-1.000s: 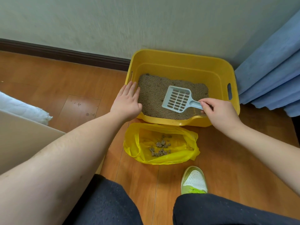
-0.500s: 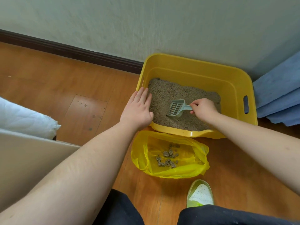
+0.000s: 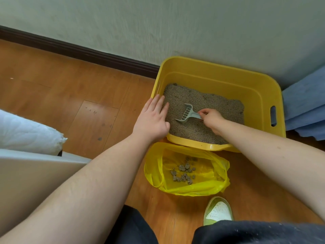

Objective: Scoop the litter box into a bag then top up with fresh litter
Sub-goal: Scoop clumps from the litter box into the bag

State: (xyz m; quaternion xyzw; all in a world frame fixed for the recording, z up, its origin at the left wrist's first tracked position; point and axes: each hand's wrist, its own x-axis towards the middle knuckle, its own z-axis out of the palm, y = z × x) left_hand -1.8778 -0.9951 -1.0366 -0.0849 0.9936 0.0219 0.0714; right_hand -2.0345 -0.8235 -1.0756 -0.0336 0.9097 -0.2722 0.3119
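Note:
A yellow litter box [image 3: 218, 77] stands against the wall, holding grey-brown litter [image 3: 207, 103]. My right hand [image 3: 212, 120] grips the handle of a pale blue slotted scoop [image 3: 187, 115], whose head is tipped down into the litter. My left hand [image 3: 153, 118] lies flat over the box's left front rim, fingers reaching onto the litter. In front of the box an open yellow plastic bag [image 3: 211, 175] lies on the floor with several litter clumps [image 3: 183, 173] inside.
Wooden floor [image 3: 70, 103] runs left to a dark skirting board [image 3: 79, 50]. A white cushion [image 3: 26, 132] and a pale surface [image 3: 35, 173] sit at left. Blue curtain [image 3: 306, 106] hangs at right. My green-white shoe [image 3: 218, 211] and dark trouser knees are near the bag.
The scoop went from held flat above the litter to dug into it, moving left and deeper. My view shifted, so the box now sits further right. My left hand stayed on the rim.

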